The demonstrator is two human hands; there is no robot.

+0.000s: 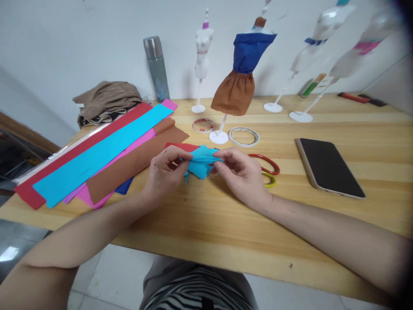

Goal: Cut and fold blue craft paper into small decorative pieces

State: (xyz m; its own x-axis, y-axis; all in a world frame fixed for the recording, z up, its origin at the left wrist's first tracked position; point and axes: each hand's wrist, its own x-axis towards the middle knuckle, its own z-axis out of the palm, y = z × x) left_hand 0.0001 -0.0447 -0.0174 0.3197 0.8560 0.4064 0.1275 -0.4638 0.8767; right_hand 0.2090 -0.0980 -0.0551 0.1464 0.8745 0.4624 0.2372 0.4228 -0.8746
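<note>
My left hand (169, 170) pinches one end of a small gathered piece of turquoise crepe paper (203, 161), its thumb and fingertips pressed together. At the other end, my right hand (241, 174) grips the same piece between thumb and fingers. Folds run across the paper between both hands, and a loose part hangs below them. Just behind it lies a red piece (182, 146), partly hidden. Scissors with a red handle loop (267, 163) and a yellow one rest beside my right hand; their blades are mostly covered.
Long coloured strips (106, 150) lie overlapping at left, near a brown cloth bundle (108, 101) and a flask (157, 69). Several mannequins stand behind, one wearing a blue top (251, 51) and brown skirt (235, 92). Tape rolls (244, 143) and a phone (329, 168) are on the table.
</note>
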